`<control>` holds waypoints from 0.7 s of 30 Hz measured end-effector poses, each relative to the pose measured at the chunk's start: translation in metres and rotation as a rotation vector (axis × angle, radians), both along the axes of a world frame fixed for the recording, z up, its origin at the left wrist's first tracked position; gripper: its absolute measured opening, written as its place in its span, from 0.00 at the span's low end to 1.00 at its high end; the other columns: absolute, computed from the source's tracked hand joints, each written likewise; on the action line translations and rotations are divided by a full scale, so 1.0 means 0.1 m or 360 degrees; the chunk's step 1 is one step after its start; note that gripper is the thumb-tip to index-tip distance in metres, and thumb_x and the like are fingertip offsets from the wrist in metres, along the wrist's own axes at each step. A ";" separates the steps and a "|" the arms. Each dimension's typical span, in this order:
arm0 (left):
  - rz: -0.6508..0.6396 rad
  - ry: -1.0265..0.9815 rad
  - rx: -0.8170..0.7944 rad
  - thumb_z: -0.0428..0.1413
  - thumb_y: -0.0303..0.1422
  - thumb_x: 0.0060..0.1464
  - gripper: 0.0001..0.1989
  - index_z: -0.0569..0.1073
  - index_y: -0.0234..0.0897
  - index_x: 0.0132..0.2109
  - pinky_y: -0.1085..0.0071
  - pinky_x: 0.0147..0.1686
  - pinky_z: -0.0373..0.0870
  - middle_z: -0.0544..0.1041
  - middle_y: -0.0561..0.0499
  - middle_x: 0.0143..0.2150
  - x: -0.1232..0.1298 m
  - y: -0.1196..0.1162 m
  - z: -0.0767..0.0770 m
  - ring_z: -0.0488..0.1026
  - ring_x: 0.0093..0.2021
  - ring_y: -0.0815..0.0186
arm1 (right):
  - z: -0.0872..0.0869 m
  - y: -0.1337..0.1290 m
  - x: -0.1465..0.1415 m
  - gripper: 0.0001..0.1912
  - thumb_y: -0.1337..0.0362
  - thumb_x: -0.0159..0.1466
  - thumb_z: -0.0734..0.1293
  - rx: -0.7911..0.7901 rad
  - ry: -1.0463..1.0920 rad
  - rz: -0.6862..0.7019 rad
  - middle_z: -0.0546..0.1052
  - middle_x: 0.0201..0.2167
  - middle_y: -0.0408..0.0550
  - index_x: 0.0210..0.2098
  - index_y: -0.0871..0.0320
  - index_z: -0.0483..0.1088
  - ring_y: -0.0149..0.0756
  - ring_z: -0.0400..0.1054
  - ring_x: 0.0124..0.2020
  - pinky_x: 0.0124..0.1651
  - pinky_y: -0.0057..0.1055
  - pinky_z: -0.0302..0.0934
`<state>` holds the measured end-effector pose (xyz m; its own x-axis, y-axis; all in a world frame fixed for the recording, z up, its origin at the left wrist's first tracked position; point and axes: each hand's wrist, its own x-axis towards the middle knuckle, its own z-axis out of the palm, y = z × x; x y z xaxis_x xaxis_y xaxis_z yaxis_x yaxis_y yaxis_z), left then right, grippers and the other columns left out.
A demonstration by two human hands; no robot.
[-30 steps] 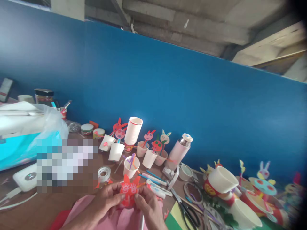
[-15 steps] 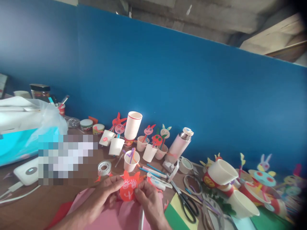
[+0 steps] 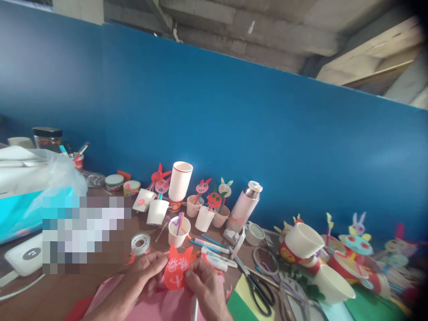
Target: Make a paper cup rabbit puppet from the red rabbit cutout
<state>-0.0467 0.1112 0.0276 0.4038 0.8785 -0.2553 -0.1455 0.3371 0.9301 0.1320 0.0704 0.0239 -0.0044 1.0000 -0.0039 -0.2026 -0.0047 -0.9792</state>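
Observation:
Between my two hands is a red paper face cutout (image 3: 176,273) with pointed ears or spikes on top and white-drawn eyes and mouth. My left hand (image 3: 150,270) pinches its left edge, and my right hand (image 3: 203,278) grips its right edge with thumb and fingers. Pink paper (image 3: 112,292) lies beneath both hands. Just beyond the cutout stands a white paper cup (image 3: 179,232) holding purple and orange bent straws. A roll of white tape (image 3: 140,244) sits beyond my left hand.
Cups with paper animal faces stand near the blue wall (image 3: 234,120), beside a cup stack (image 3: 181,182) and a pink thermos (image 3: 244,207). Black scissors (image 3: 259,292), pens and green paper lie right. More decorated cups are farther right; a plastic bag (image 3: 63,178) is left.
The camera view has shifted slightly, so the tabletop things appear lower and a little to the left. Both hands still hold the red cutout, which is tilted slightly differently.

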 end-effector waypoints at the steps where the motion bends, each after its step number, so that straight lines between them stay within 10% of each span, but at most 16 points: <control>1: 0.0036 0.0111 0.0084 0.58 0.56 0.47 0.25 0.67 0.35 0.30 0.77 0.21 0.49 0.65 0.58 0.21 -0.03 0.03 0.02 0.56 0.19 0.76 | 0.03 0.00 0.01 0.18 0.52 0.54 0.72 0.0015 0.0013 -0.0011 0.65 0.17 0.38 0.24 0.58 0.64 0.26 0.54 0.20 0.25 0.24 0.47; 11: 0.0437 0.0471 0.0508 0.56 0.50 0.47 0.29 0.72 0.29 0.47 0.77 0.20 0.58 0.66 0.59 0.18 0.03 0.50 0.65 0.61 0.20 0.72 | 0.28 0.05 0.22 0.22 0.47 0.57 0.71 0.0200 0.0066 -0.0215 0.65 0.16 0.37 0.24 0.59 0.65 0.24 0.54 0.18 0.24 0.23 0.53; 21: 0.0236 0.0368 0.0523 0.56 0.47 0.48 0.33 0.67 0.28 0.55 0.75 0.17 0.60 0.66 0.61 0.13 0.31 0.79 0.43 0.60 0.15 0.71 | 0.36 0.04 0.24 0.25 0.43 0.54 0.71 0.0204 0.0011 -0.0217 0.65 0.15 0.37 0.23 0.58 0.64 0.24 0.54 0.18 0.24 0.23 0.52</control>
<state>-0.0159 0.1899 0.0706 0.2322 0.9725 -0.0209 0.0547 0.0084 0.9985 0.1563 0.0740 0.0603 0.1316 0.9837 0.1229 -0.1996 0.1477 -0.9687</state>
